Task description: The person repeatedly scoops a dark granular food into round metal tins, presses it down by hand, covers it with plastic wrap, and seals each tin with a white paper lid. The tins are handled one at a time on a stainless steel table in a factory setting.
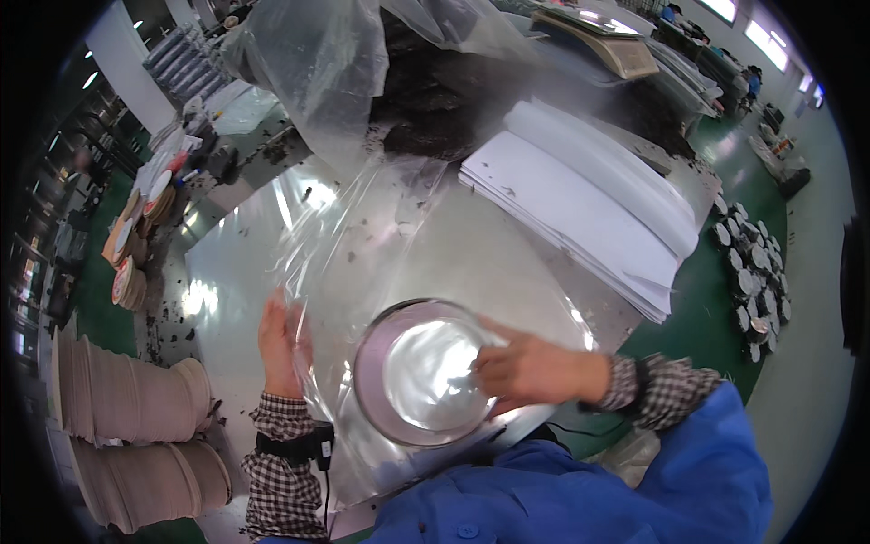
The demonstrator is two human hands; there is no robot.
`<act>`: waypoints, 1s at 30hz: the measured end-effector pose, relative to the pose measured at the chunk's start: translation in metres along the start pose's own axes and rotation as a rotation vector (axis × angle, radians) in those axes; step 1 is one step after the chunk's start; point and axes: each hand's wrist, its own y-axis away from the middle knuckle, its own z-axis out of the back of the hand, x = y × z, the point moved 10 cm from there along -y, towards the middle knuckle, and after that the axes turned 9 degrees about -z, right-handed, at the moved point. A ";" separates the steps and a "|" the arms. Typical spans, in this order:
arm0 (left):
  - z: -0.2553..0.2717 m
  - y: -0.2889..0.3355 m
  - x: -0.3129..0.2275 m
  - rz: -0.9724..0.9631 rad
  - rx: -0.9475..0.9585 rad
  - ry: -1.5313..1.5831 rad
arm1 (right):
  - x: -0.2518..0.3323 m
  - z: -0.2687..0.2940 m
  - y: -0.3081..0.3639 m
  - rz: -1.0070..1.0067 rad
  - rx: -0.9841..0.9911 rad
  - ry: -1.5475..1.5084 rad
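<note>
A round, shallow metal dish (370, 372), with a dark rim and a pinkish inner band around a shiny silver middle, is on the sheet-metal tabletop in front of me. My right hand (539, 367) is closed at the dish's right side, its curled fingers reaching over the silver middle; the fingertips are blurred. To the left of the dish, my left hand (283, 344) is raised with fingers stretched out, slightly smeared by motion. It touches a sheet of clear plastic film (340, 245), which runs from the far side of the table down past the dish's left edge.
A stack of white sheets (571, 213) lies at the far right of the table. Behind it is a dark crumbly heap (444, 100) partly under clear plastic. Wide ribbed rolls (136, 390) stand at left. Many white-topped pieces (752, 272) sit on the green floor at right.
</note>
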 end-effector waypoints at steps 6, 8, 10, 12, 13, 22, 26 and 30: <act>-0.164 0.131 0.052 -0.539 0.934 -0.870 | -0.052 0.070 -0.069 -0.259 -0.560 -0.070; -0.166 0.154 0.057 -0.052 1.275 -0.690 | -0.164 0.009 -0.060 -0.496 0.137 0.198; -0.120 0.122 -0.015 -0.659 0.937 -0.807 | -0.244 0.059 -0.043 -0.569 -0.179 0.206; -0.054 0.093 -0.062 -0.662 0.423 -0.994 | -0.281 0.103 -0.067 -0.738 -0.382 0.438; -0.026 0.080 -0.070 -0.535 0.219 -0.982 | -0.282 0.112 -0.079 -0.596 -0.588 0.492; 0.047 0.167 -0.016 -0.255 0.054 -0.921 | -0.378 0.095 -0.158 -0.729 -0.468 0.400; 0.071 0.134 -0.347 -1.047 -0.764 -1.917 | -0.274 0.170 -0.122 -0.221 -0.930 0.670; 0.265 0.082 -0.435 -0.080 -0.992 -2.274 | -0.237 0.206 -0.103 -0.287 -0.795 0.494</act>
